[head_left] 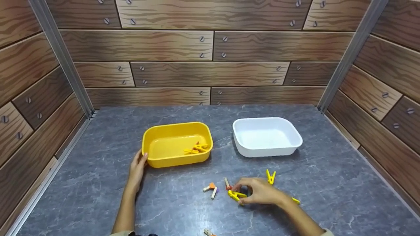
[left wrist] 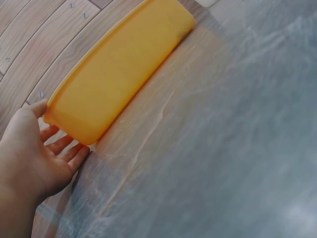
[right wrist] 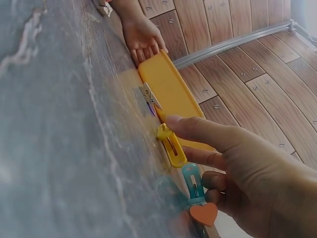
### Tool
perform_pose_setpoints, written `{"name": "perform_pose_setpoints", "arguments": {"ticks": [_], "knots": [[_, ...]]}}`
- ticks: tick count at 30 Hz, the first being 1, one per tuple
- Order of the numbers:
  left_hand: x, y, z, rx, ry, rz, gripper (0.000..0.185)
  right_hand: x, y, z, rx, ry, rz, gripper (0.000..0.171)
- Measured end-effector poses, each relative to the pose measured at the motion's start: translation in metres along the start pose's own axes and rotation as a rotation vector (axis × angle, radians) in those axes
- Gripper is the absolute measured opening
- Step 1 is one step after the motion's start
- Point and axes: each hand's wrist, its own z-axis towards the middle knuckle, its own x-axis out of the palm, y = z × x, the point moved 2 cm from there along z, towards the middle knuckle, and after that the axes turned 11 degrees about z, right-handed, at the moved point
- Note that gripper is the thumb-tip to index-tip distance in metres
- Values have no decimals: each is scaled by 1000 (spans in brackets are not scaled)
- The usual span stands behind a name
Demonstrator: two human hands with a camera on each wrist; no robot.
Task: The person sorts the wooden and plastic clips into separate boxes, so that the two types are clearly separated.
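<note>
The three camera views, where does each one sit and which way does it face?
Head: above, facing forward and down at the grey marble-look table, both forearms showing.
Left wrist: low beside the left hand, facing along the rectangular yellow plastic tub it touches.
Right wrist: behind the right hand, facing across the table toward a yellow plastic clothespin at its fingertips.
Shared: the yellow tub shows in all three views; the left hand too.

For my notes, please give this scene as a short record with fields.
left hand: open, touching the corner of the yellow plastic tub
right hand: pinching a yellow plastic clothespin
tub contents: yellow clips
white plastic tub: appears empty
loose on grey table: yellow clip, small mixed-colour clips
</note>
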Motion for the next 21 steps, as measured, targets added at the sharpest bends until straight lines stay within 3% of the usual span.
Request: {"name": "perform_pose_setpoints", "arguments": {"ticks": [5,11,21], "knots": [[2,-7,-6,-2,10,-16,55,1,0,-1,-3,-9,-20,32],[4,-4,-2,7,17,-2,54,-1,1,-1,24,-2,-49,36],[2,-2,1,-12,3,11,55,-2,1,4,75,29,24,26]]}}
